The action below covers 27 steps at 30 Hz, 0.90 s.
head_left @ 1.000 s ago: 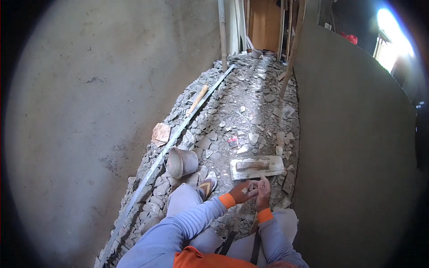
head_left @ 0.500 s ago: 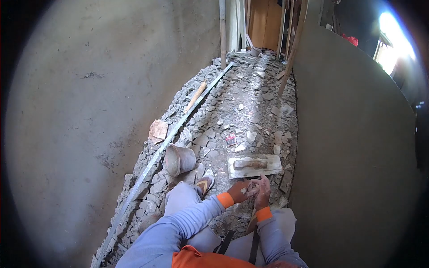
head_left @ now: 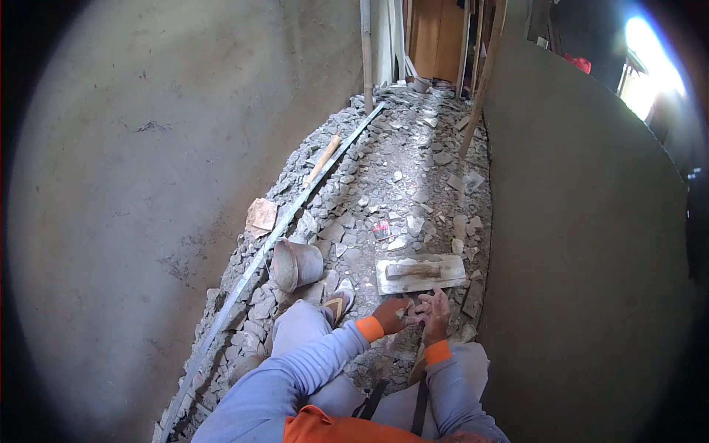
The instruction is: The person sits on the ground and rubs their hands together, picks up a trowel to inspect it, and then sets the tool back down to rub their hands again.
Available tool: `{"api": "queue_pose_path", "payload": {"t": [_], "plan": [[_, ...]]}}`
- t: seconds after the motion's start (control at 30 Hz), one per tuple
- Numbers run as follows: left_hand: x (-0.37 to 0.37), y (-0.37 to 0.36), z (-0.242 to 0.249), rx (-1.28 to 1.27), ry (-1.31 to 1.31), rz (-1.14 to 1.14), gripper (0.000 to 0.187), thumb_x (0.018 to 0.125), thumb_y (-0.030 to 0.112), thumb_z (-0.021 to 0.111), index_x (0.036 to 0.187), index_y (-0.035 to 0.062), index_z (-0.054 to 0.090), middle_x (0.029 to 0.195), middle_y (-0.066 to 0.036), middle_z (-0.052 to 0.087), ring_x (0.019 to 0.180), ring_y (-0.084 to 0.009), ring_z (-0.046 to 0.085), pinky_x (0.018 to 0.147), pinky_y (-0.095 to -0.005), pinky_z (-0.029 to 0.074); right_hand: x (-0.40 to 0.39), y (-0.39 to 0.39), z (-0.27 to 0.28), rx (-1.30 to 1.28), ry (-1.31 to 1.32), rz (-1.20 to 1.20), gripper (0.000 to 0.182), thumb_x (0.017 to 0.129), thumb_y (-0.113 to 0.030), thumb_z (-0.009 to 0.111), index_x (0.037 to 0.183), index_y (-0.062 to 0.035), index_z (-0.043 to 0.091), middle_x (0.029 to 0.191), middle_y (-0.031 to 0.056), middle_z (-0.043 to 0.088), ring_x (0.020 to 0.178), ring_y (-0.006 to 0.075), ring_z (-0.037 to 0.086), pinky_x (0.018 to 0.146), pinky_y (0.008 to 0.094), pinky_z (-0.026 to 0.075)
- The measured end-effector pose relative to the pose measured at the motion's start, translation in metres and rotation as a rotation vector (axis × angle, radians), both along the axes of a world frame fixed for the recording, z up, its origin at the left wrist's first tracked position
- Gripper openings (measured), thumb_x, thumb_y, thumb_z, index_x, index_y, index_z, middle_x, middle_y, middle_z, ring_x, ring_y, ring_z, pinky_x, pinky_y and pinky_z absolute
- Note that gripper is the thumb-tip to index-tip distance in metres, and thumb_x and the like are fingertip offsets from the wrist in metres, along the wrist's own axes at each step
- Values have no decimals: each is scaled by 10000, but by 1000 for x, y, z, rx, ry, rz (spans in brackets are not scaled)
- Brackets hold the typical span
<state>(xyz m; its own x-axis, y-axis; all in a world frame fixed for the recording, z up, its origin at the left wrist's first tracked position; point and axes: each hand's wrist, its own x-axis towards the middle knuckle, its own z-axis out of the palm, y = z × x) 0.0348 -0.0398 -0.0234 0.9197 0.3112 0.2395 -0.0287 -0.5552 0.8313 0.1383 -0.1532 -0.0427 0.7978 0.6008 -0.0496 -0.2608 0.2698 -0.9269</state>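
My left hand and my right hand meet above the rubble floor, their fingertips close together. The left fingers are curled around a small pale spot, too small to name. On my right hand the fingers are partly stretched and apart, with nothing plainly held. Just beyond both hands lies a plastering float, flat on the rubble with its wooden handle up. A mortar-stained bucket rests tilted on its side to the left, near my sandalled foot.
A long metal straightedge runs along the left rubble, with a wooden handle beside it. Broken tile leans by the left wall. A small red packet lies mid-floor. Bamboo poles stand farther off. Plastered walls flank both sides.
My hands have shifted very slightly, and the left has drawn a little leftward. The right fingers have spread a bit. The float, bucket and straightedge stay where they were.
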Motion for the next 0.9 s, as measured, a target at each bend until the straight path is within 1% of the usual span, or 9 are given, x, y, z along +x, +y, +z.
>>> {"api": "queue_pose_path", "payload": {"t": [0.17,0.3,0.37,0.47,0.57,0.6,0.7,0.8,0.9], "plan": [[3,8,6,12,59,39,310,800,315,703,709,45,580,694,-129,614,641,-271,579,580,-351,436,-3,-1,7,-1,116,39,521,974,-383,442,1327,-4,386,989,149,605,687,159,598,540,262,487],[5,5,11,55,115,58,321,873,343,598,952,32,622,890,-162,637,816,-306,608,703,-390,463,0,2,-8,45,155,139,612,972,-468,401,1348,9,334,981,125,596,735,148,611,583,240,494],[6,-3,29,34,60,4,370,910,348,532,1066,20,599,1002,-187,627,946,-328,600,810,-431,455,6,2,-20,108,220,232,677,959,-513,390,1387,1,287,1069,154,575,861,182,604,688,286,507],[14,-19,-14,316,-14,-62,448,923,393,480,1161,26,578,1157,-196,585,1113,-399,509,954,-454,381,4,4,-12,174,398,258,779,932,-577,386,1443,-23,188,1233,214,493,1059,254,541,845,365,481],[10,-35,-39,322,109,-123,538,945,430,419,1268,10,511,1291,-245,498,1277,-423,363,1057,-502,265,1,0,21,150,544,229,871,899,-643,376,1476,-56,92,1379,266,352,1221,342,425,954,442,417],[12,-37,-39,182,177,-237,619,953,462,390,1326,-30,437,1380,-279,395,1367,-411,222,1115,-498,170,0,-1,27,128,582,219,899,887,-666,370,1483,-67,63,1422,281,299,1268,372,382,983,467,394],[7,-56,-27,167,135,-415,700,950,488,386,1366,-74,344,1452,-297,254,1400,-411,106,1137,-474,112,10,-7,5,176,560,226,927,865,-716,330,1489,-91,50,1451,280,265,1333,377,309,1048,484,302],[-4,-65,1,76,13,-309,714,961,457,385,1422,-61,214,1480,-269,205,1395,-382,150,1137,-432,113,11,-8,12,221,565,228,987,828,-770,301,1492,-96,22,1457,289,248,1346,394,282,1054,490,278],[0,-61,-4,46,11,-318,768,959,472,383,1445,-62,124,1502,-279,122,1413,-373,87,1141,-429,79,7,-5,19,247,585,253,1010,813,-794,273,1492,-93,13,1461,293,234,1347,402,276,1053,489,273]]}}
